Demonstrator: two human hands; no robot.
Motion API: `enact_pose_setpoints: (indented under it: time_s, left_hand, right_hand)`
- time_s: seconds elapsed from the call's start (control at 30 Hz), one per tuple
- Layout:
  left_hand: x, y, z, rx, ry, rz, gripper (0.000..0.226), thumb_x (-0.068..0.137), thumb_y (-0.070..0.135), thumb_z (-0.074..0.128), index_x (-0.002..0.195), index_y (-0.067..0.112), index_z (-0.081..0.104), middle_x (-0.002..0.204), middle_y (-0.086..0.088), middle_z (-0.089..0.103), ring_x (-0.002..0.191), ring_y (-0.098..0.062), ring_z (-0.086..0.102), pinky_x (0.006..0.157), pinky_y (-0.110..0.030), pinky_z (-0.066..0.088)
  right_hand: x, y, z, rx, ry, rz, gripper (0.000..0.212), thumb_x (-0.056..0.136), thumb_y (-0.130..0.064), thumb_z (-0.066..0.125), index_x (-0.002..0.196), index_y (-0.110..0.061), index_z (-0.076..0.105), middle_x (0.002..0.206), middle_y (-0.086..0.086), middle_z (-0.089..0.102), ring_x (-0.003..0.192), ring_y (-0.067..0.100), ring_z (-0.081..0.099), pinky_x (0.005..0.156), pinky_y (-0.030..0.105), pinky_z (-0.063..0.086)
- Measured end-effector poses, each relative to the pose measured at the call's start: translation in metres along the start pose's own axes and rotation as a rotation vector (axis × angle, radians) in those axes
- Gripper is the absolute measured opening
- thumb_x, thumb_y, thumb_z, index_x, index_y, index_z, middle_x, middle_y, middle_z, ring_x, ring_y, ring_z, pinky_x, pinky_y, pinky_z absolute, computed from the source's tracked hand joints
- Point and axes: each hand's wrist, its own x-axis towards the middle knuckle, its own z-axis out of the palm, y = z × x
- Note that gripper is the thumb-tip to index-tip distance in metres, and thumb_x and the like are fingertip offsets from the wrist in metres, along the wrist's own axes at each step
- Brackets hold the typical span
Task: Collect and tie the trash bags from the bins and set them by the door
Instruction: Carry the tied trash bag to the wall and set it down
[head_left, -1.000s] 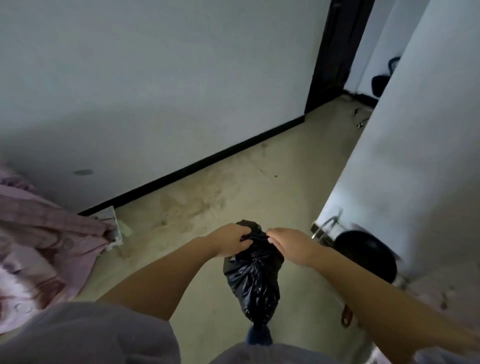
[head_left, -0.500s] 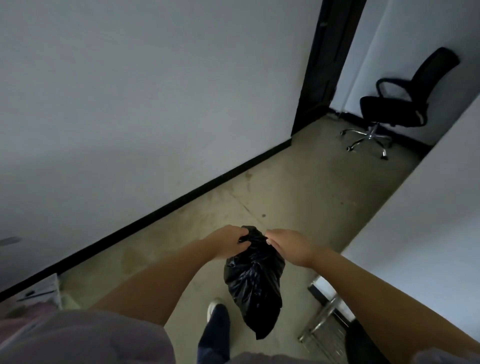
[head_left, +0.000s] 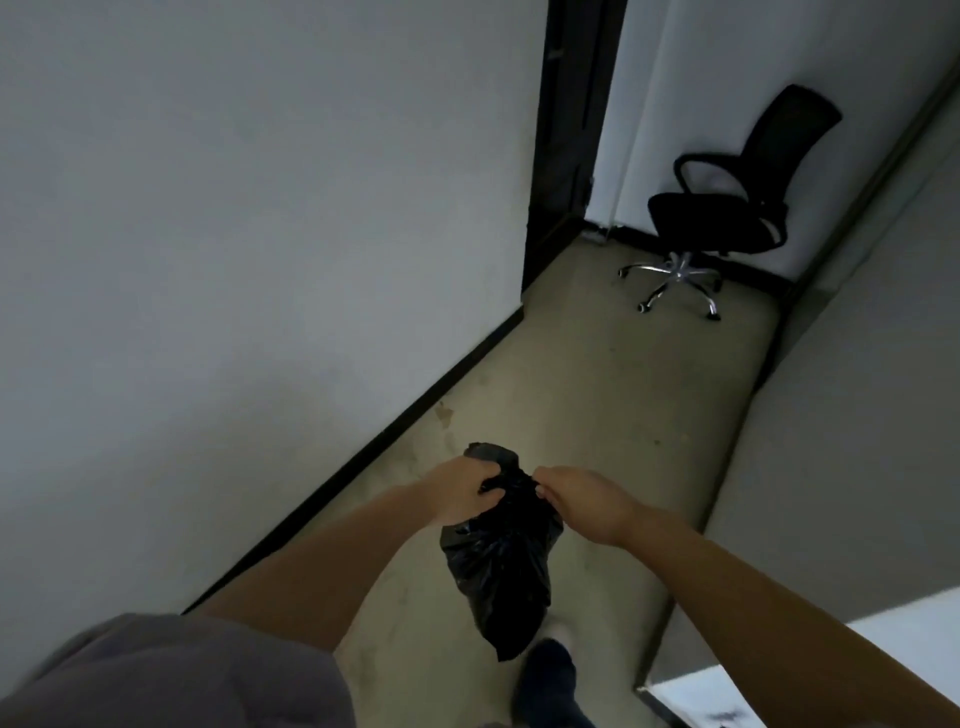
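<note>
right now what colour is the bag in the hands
Black, glossy and crinkled trash bag, seen best in the head view.

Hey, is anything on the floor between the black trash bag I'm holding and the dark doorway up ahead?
Nothing visible. Both hands, left hand and right hand, grip the trash bag, and the floor to the doorway is bare. The office chair stands off to the right.

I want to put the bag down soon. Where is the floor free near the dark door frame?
The floor is bare between the baseboard and the right wall, up to the door frame. The corner with the office chair is crowded. Both hands grip the trash bag.
</note>
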Motion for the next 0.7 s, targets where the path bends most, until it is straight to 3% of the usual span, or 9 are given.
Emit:
enact_pose_setpoints:
  time_s: [0.1, 0.23, 0.47, 0.57, 0.7]
  left_hand:
    - [0.068, -0.018, -0.027, -0.021, -0.022, -0.025, 0.021, 0.096, 0.026, 0.046, 0.088, 0.008, 0.05, 0.087, -0.013, 0.059, 0.083, -0.028, 0.057, 0.072, -0.035, 0.041]
    - [0.157, -0.018, -0.069, -0.086, -0.008, -0.065, 0.028, 0.098, 0.021, 0.043, 0.112, 0.0, 0.055, 0.113, -0.021, 0.06, 0.104, -0.034, 0.056, 0.084, -0.033, 0.041]
    - [0.292, -0.004, -0.137, -0.163, 0.035, -0.063, 0.023, 0.098, 0.018, 0.04, 0.106, 0.003, 0.056, 0.108, -0.018, 0.059, 0.1, -0.03, 0.055, 0.078, -0.031, 0.037]
    - [0.348, -0.011, -0.157, -0.166, 0.008, -0.032, 0.015, 0.097, 0.018, 0.041, 0.097, 0.01, 0.054, 0.103, -0.018, 0.06, 0.088, -0.026, 0.053, 0.072, -0.029, 0.034]
    - [0.426, -0.028, -0.187, -0.15, 0.025, -0.018, 0.013, 0.098, 0.017, 0.041, 0.095, 0.012, 0.052, 0.092, -0.007, 0.054, 0.089, -0.025, 0.053, 0.07, -0.027, 0.031]
  right_hand:
    - [0.055, 0.039, -0.028, 0.001, 0.006, -0.009, 0.025, 0.101, -0.021, 0.034, 0.099, -0.003, 0.052, 0.1, 0.02, 0.061, 0.085, 0.029, 0.055, 0.067, 0.032, 0.033]
    - [0.119, 0.095, -0.075, 0.017, 0.019, -0.043, 0.027, 0.101, -0.02, 0.034, 0.102, -0.002, 0.053, 0.103, 0.021, 0.062, 0.089, 0.031, 0.057, 0.068, 0.032, 0.035]
    - [0.204, 0.195, -0.164, 0.016, 0.024, -0.004, 0.025, 0.1, -0.019, 0.035, 0.1, -0.002, 0.053, 0.102, 0.021, 0.062, 0.084, 0.029, 0.056, 0.067, 0.033, 0.037]
    - [0.239, 0.231, -0.189, 0.004, 0.004, 0.017, 0.026, 0.1, -0.02, 0.034, 0.104, -0.001, 0.052, 0.1, 0.021, 0.062, 0.085, 0.033, 0.058, 0.07, 0.038, 0.044]
    - [0.302, 0.28, -0.219, -0.006, 0.015, 0.035, 0.028, 0.101, -0.022, 0.033, 0.109, -0.004, 0.053, 0.102, 0.02, 0.063, 0.089, 0.034, 0.059, 0.075, 0.04, 0.046]
